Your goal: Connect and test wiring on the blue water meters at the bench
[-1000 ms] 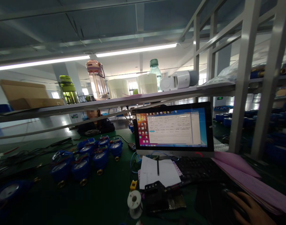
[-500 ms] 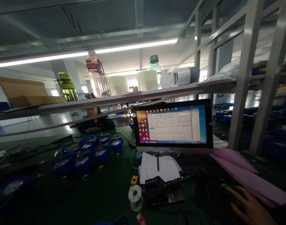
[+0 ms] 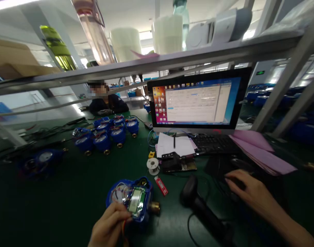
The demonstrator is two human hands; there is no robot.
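"While the left hand is resting against the open blue meter, low in the frame and left of centre, is it gripping anything?"

"Thumb and fingertips are nearly meeting at the lower edge of the circuit board, beside some orange wires. I can't tell whether they're pinching either."

"And the right hand?"

"Its fingers are curling loosely at lower right, just below the mouse. Blur is hiding whether they're holding anything."

"How far along is this unit?"

"Its display is showing characters, so it's apparently getting power. The board is sitting exposed and wires are straggling over the dial, so I'd judge closing-up undone."

"What about the rest?"

"The clustered meters, left of centre, are showing loose wires too, so they're looking unfinished. The monitor, upper right, is displaying a form; its entries aren't legible."
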